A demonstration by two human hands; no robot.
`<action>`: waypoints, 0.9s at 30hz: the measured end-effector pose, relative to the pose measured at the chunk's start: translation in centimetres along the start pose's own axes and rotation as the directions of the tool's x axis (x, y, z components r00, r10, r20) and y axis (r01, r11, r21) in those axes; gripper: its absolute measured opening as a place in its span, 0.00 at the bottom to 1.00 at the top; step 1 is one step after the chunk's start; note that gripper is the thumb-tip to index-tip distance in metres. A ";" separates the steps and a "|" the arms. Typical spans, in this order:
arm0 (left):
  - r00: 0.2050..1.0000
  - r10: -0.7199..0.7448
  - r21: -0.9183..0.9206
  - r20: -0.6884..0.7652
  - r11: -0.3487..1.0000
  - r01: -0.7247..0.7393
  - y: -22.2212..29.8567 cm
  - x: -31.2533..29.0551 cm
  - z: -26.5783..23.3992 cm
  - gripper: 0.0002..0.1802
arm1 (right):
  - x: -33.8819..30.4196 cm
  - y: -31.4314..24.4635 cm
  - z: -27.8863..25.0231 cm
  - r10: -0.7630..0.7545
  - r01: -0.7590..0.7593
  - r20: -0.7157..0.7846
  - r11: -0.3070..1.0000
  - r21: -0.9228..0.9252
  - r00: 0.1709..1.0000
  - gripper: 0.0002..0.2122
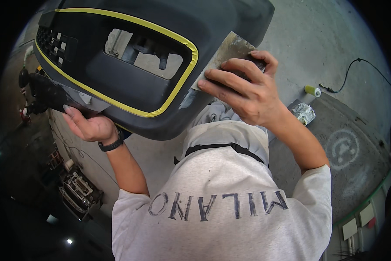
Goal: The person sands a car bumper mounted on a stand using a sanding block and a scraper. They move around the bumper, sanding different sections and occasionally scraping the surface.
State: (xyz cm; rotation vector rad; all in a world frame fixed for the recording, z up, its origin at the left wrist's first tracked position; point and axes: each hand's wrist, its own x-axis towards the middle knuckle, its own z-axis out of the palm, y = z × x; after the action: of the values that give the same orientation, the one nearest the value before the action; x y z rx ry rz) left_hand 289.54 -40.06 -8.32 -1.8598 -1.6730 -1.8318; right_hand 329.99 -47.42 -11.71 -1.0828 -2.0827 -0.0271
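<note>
A black car bumper point(230, 17) fills the upper middle, with yellow masking tape point(184, 85) outlining its recessed openings. In my right hand point(252, 89) is a flat metal putty spreader point(230, 45), gripped between thumb and fingers and lying against the bumper's right side. Just below its edge, a pale grey putty smear point(187, 99) marks the black surface. My left hand point(86, 124), with a dark wristband, holds a dark, flat mixing board point(52, 91) by its near edge. A pale dab of putty point(85, 98) sits on that board's grey-smeared part.
On the concrete floor to the right lie a yellow tape roll point(312, 91), crumpled foil or plastic point(304, 113) and a black hose point(347, 76). A rack of equipment point(80, 189) stands at lower left. Pale panels point(350, 228) hang at lower right.
</note>
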 end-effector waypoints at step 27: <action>0.983 -0.179 -0.051 -0.049 0.983 0.176 3.8 0.6 1.4 0.24 | -0.7 3.1 -0.6 -0.018 0.019 -0.065 1.000 0.022 0.998 0.17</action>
State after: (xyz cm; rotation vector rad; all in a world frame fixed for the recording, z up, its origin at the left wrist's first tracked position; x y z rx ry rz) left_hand 292.93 -40.35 -5.98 -1.7113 -1.8477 -1.9822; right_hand 332.80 -46.18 -12.68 -1.0360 -2.0300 -0.0470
